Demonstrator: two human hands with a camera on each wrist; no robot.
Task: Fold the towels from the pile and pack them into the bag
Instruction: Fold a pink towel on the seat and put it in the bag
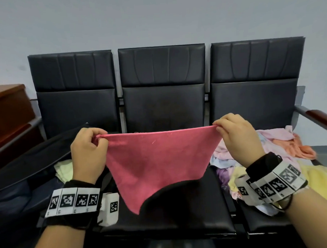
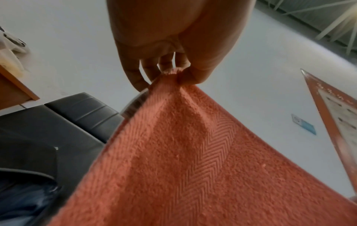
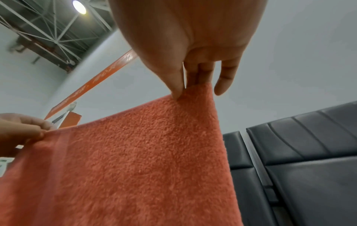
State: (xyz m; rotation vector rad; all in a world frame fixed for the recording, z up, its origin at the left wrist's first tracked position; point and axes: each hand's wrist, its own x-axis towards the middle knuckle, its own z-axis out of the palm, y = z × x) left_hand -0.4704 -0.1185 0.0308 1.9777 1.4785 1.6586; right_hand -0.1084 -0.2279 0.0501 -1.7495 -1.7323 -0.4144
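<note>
fingers [image 1: 97, 139] pinching pink towel [image 1: 156, 161] corners — taut

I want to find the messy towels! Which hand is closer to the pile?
Right. The right hand is just beside the pile of pastel towels; the left hand is across the stretched pink towel, by the black bag.

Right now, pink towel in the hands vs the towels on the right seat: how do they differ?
The pink towel hangs spread in the air, pinched at its top corners by the left hand and right hand; the pile of towels lies crumpled on the seat, untouched. The pink towel is one strong colour; the pile mixes pale pink, orange, yellow and purple. Neither is folded.
</note>
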